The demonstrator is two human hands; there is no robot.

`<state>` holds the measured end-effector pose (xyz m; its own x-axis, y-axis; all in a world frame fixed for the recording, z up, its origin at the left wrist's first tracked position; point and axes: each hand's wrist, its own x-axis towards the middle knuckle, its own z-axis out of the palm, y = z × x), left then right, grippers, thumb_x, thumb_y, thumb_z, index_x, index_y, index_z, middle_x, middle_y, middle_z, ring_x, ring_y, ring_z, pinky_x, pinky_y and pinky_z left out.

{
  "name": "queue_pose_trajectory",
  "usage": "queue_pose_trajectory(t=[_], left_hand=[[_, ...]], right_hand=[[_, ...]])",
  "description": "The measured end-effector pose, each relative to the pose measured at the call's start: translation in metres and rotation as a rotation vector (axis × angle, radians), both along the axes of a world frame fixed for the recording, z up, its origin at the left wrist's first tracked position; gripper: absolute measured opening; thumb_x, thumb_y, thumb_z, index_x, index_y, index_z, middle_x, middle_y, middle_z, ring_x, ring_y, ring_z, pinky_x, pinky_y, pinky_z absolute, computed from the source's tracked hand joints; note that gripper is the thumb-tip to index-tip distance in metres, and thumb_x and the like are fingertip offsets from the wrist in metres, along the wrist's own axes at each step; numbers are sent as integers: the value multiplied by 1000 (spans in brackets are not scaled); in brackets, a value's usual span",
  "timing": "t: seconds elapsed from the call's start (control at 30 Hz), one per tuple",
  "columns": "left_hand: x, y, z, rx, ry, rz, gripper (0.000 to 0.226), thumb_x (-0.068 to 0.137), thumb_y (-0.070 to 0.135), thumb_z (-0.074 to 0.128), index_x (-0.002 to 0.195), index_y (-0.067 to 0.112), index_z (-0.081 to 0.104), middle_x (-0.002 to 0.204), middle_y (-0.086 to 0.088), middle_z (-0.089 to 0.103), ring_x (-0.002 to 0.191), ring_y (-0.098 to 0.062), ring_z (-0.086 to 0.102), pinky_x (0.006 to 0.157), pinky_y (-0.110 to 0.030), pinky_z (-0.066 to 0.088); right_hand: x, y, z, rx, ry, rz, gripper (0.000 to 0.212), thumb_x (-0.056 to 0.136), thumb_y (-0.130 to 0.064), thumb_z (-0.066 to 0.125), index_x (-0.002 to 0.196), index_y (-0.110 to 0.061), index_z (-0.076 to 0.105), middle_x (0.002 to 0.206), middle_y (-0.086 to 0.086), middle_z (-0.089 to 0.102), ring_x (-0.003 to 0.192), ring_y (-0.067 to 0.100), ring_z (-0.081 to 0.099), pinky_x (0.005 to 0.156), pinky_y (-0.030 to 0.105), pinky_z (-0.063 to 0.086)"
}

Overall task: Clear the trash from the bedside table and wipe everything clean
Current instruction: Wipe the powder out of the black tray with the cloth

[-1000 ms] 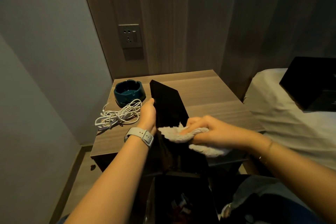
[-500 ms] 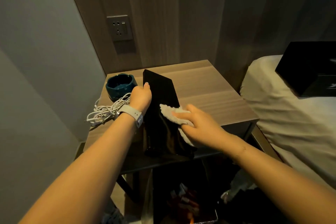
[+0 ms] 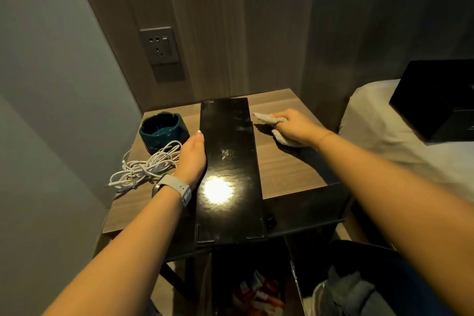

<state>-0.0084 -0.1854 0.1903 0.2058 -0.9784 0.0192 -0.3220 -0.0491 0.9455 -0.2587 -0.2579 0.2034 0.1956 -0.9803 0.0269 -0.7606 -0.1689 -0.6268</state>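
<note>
Ashtray (image 3: 163,131) and cable (image 3: 146,167) left of box (image 3: 229,169), cloth (image 3: 278,128) right, on table (image 3: 289,169).

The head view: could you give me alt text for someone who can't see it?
A person's left hand steadies a flat black tray on a wooden bedside table while the right hand presses a white cloth to the tabletop. A teal ashtray and coiled white cable sit left.
</note>
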Motion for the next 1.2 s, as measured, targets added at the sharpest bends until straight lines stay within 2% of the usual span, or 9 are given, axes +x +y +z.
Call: queue_pose_trajectory(t=[0.33, 0.5, 0.6, 0.67, 0.77, 0.87, 0.93, 1.03, 1.2], left_hand=[[0, -1, 2, 0, 80, 34, 47, 105, 34, 25, 108, 4, 61, 92, -1, 61, 81, -9, 55, 65, -19, 41], [3, 0, 9, 89, 181, 13, 39, 104, 38, 28, 97, 19, 61, 91, 5, 63, 86, -9, 59, 67, -22, 43], [3, -2, 10, 152, 216, 13, 37, 104, 40, 29, 101, 20, 61, 93, 5, 63, 90, -11, 60, 71, -24, 44], [-1, -2, 10, 168, 192, -7, 39, 104, 40, 29, 113, 17, 60, 92, 8, 62, 90, -9, 60, 68, -21, 42], [-4, 0, 10, 135, 148, -28, 41, 105, 36, 29, 129, 15, 54, 100, 10, 61, 83, 0, 55, 66, -17, 40], [-3, -2, 10, 158, 177, -26, 42, 105, 36, 29, 130, 14, 54, 116, 7, 59, 95, -3, 56, 73, -19, 42], [-1, -5, 6, 145, 183, -27, 35, 105, 35, 30, 119, 21, 58, 103, 8, 62, 87, -1, 59, 63, -13, 45], [0, -5, 6, 149, 174, -21, 34, 104, 38, 31, 107, 20, 60, 93, 4, 64, 82, -5, 61, 55, -13, 47], [1, -2, 8, 160, 79, -37, 43, 103, 43, 31, 106, 17, 64, 109, -4, 67, 99, -16, 63, 79, -29, 46]], right_hand=[[13, 124, -23, -174, 123, 237, 29, 91, -22, 48, 111, -29, 68, 95, -5, 49, 93, 15, 49, 68, 22, 34], [5, 124, 14, 164, -433, 127, 24, 94, -7, 53, 96, -28, 64, 96, 1, 63, 82, 9, 61, 68, 17, 51], [12, 84, 27, 144, -683, -127, 31, 97, -9, 49, 124, -20, 58, 97, -5, 62, 78, 2, 58, 55, 9, 47], [26, 61, 37, 116, -751, -139, 38, 99, -14, 47, 137, -21, 50, 109, -9, 58, 92, 4, 57, 68, 11, 44], [55, 44, 47, 93, -840, -157, 20, 100, -24, 46, 101, -21, 66, 93, -3, 64, 81, 3, 61, 66, 10, 44], [72, 49, 31, 97, -745, -158, 44, 98, -38, 42, 58, -23, 55, 51, 0, 57, 55, 17, 58, 69, 36, 49], [73, 65, 7, 94, -627, -117, 38, 95, -36, 44, 62, -28, 60, 60, 5, 61, 65, 27, 61, 75, 49, 52], [70, 113, -19, 66, -525, -108, 21, 96, -29, 53, 112, -22, 63, 96, -3, 55, 91, 14, 58, 78, 30, 48], [48, 172, -9, 226, -624, 57, 18, 94, -10, 57, 99, -25, 67, 99, 8, 65, 89, 14, 61, 75, 18, 45]])
